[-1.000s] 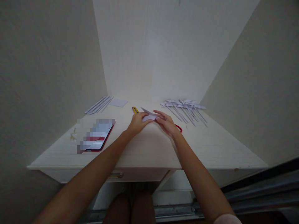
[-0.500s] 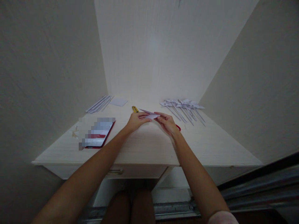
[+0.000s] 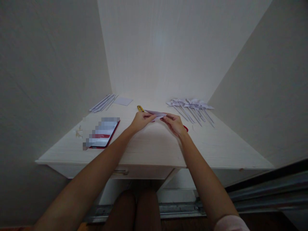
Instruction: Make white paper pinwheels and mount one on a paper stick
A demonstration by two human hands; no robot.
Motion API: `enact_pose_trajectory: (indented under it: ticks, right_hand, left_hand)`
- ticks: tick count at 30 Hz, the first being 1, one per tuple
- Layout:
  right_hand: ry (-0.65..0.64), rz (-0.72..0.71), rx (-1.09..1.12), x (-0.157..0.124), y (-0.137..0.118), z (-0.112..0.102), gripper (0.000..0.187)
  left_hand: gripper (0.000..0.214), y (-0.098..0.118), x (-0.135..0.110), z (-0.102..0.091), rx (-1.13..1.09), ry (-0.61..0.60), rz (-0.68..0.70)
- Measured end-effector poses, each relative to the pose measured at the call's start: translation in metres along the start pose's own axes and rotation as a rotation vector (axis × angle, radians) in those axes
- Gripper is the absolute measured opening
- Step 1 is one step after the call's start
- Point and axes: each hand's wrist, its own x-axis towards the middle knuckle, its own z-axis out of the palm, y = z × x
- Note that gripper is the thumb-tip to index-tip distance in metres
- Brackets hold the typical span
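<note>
A partly folded sheet of white paper (image 3: pixel 157 113) is held between my two hands above the middle of the desk. My left hand (image 3: pixel 141 120) pinches its left side, thumb on the near flap. At the right end, my right hand (image 3: pixel 175 124) grips the paper between thumb and fingers. Just beyond my left hand lies a yellow utility knife (image 3: pixel 140 108), partly hidden. A red curved handle (image 3: pixel 185 128) shows from behind my right hand; the rest of it is covered.
Several paper pinwheels on sticks (image 3: pixel 192 107) lie at the back right. Rolled paper sticks (image 3: pixel 103 102) and a square paper sheet (image 3: pixel 123 101) are at the back left. A tablet or phone in a red case (image 3: pixel 103 136) rests left. Walls enclose the desk (image 3: pixel 149 150).
The raised flap of the paper has come down closer to the lower part, and my left thumb now presses on it. The whole view has shifted slightly.
</note>
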Motion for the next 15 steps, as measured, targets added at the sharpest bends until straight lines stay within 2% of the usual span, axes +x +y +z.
enact_pose_trajectory:
  ticks: [5, 7, 10, 15]
  right_hand:
    - [0.002, 0.028, 0.002, 0.0022, 0.0039, 0.0012, 0.023]
    - [0.023, 0.027, -0.043, 0.0033, 0.0060, 0.0024, 0.019]
    - [0.070, -0.013, -0.132, 0.0038, 0.0074, 0.0053, 0.015]
    - [0.104, -0.043, -0.203, 0.0018, 0.0043, 0.0091, 0.018]
  left_hand:
    - [0.036, -0.0016, -0.0012, -0.0010, 0.354, 0.043, 0.122]
    - [0.033, -0.0023, -0.0014, -0.0024, 0.510, -0.007, 0.190]
    - [0.023, -0.0046, -0.0014, -0.0049, 0.625, -0.090, 0.339]
    - [0.024, -0.0094, -0.0014, -0.0071, 0.724, 0.038, 0.456]
